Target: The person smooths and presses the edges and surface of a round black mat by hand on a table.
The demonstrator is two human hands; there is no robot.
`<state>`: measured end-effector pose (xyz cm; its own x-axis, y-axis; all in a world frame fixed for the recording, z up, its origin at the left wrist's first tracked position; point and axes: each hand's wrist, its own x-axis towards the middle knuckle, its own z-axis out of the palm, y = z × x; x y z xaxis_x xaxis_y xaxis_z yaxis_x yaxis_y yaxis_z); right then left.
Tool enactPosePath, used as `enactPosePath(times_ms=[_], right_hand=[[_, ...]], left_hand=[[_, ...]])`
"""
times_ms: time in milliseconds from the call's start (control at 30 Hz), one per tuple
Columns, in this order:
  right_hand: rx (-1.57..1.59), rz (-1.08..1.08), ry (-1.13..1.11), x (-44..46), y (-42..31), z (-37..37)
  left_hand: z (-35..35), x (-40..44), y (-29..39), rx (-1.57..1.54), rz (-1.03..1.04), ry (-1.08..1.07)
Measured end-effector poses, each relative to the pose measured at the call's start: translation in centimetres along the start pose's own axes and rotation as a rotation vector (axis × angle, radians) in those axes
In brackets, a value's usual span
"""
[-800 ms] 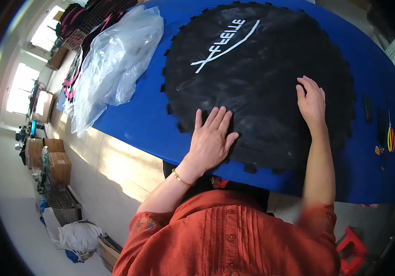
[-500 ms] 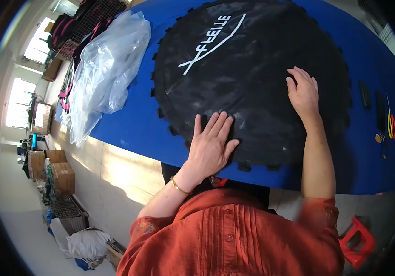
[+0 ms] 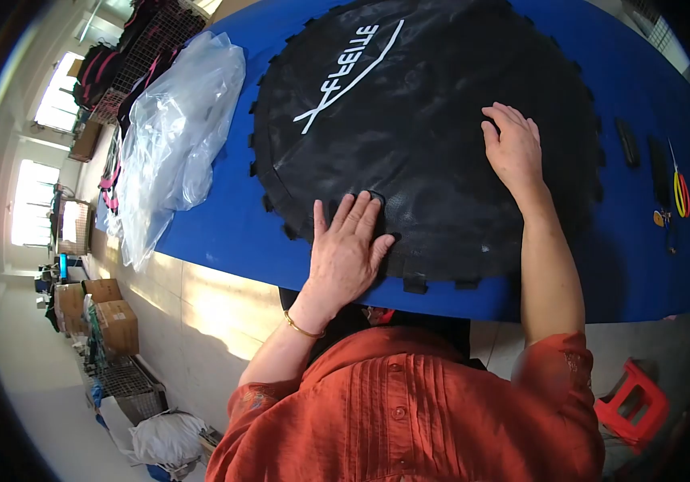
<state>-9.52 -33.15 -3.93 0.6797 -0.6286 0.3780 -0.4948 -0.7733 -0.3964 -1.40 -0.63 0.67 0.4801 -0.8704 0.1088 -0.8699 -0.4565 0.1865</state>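
Observation:
A round black trampoline mat [image 3: 433, 185] with white lettering and small tabs around its edge lies flat on the blue table [image 3: 216, 241]. Palm down, my left hand [image 3: 346, 247] rests on the mat's near left part with fingers stretched out. My right hand [image 3: 513, 149] is over the right half of the mat, fingers apart and slightly bent; whether it touches the surface I cannot tell. Neither hand holds anything.
Clear plastic sheeting [image 3: 176, 128] hangs over the table's left edge. Scissors with yellow and red handles [image 3: 682, 195] lie at the right, beside dark strips [image 3: 626, 143]. A red stool [image 3: 632, 406] stands on the floor; cardboard boxes [image 3: 116, 325] are at the left.
The mat, table and both hands appear a little further left in view, apparently from a small head turn. Both hands keep nearly the same places over the mat.

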Motion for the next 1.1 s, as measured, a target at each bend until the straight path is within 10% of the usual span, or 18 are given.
enactPosePath(times_ms=[233, 467, 633, 1100], right_hand=[[0.176, -0.165, 0.143, 0.4, -1.4, -0.9], [0.692, -0.095, -0.179, -1.4, -7.9, -5.7], [0.992, -0.727, 0.141, -4.5, -14.5, -10.5], [1.482, -1.272, -0.919, -2.9, -23.9, -20.2]], left_hand=[[1.1, 2.6, -0.2, -0.014, 0.046, 0.053], [1.0, 0.7, 1.9, -0.087, 0.132, 0.043], [0.3, -0.2, -1.8, 0.007, 0.05, 0.047], [1.8, -0.3, -0.2, -0.079, 0.12, 0.055]])
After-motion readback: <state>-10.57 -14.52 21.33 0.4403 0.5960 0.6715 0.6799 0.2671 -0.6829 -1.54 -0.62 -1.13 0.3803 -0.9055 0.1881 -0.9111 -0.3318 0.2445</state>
